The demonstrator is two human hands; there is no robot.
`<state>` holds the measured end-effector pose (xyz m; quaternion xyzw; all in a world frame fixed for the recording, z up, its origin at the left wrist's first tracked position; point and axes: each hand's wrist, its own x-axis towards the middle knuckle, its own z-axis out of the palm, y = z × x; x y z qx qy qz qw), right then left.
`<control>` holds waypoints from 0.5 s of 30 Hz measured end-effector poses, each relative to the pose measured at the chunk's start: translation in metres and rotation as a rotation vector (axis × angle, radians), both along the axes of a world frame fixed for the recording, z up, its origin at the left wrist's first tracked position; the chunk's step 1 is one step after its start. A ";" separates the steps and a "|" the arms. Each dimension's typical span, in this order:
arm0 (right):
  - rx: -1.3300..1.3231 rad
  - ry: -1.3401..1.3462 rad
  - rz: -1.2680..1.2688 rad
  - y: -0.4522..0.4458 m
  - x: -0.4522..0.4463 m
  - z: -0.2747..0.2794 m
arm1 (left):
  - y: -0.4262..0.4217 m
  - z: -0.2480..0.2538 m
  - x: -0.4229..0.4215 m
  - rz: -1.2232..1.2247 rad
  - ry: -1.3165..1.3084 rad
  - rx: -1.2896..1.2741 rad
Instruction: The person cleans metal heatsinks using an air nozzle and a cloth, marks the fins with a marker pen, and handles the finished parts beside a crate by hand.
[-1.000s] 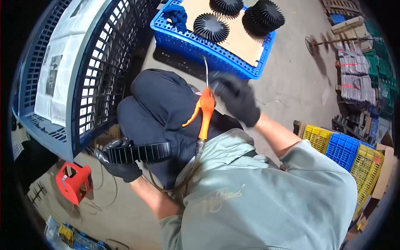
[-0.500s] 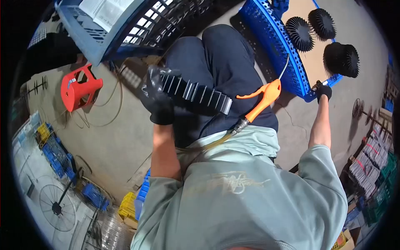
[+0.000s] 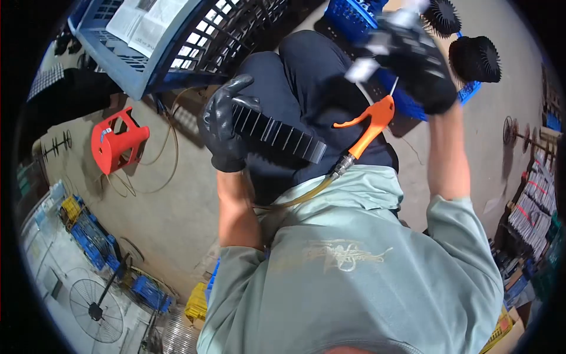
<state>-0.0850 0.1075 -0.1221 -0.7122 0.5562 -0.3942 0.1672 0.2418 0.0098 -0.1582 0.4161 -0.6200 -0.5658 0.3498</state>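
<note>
My left hand, in a black coated glove, grips the near end of a long black finned heat sink over my lap. Its fins catch the light. An orange air blow gun lies across my right thigh, its hose running over my waist. Smeared by motion, my gloved right hand is raised beyond the blow gun's nozzle, in front of the blue basket. A pale, blurred thing juts from its fingers; its kind cannot be made out.
A blue-grey crate with printed paper stands at upper left. Round black finned parts lie by the blue basket at upper right. A red stool and a hose are on the floor at left.
My right hand has swung up and inward from the basket's near corner, carrying something pale. My left hand stays on the heat sink, its thumb now more raised. The view has shifted slightly.
</note>
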 end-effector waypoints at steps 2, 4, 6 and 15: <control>0.095 -0.468 0.114 -0.045 0.047 -0.014 | -0.004 -0.006 0.005 -0.006 0.069 0.064; -0.442 0.227 0.158 -0.089 0.076 -0.033 | -0.006 -0.016 0.010 0.004 0.179 0.131; -0.155 -0.095 0.163 -0.096 0.106 -0.028 | 0.003 -0.004 0.005 0.067 0.167 0.123; 0.515 -0.900 0.169 -0.097 0.140 0.000 | -0.004 0.001 0.007 -0.069 0.027 -0.249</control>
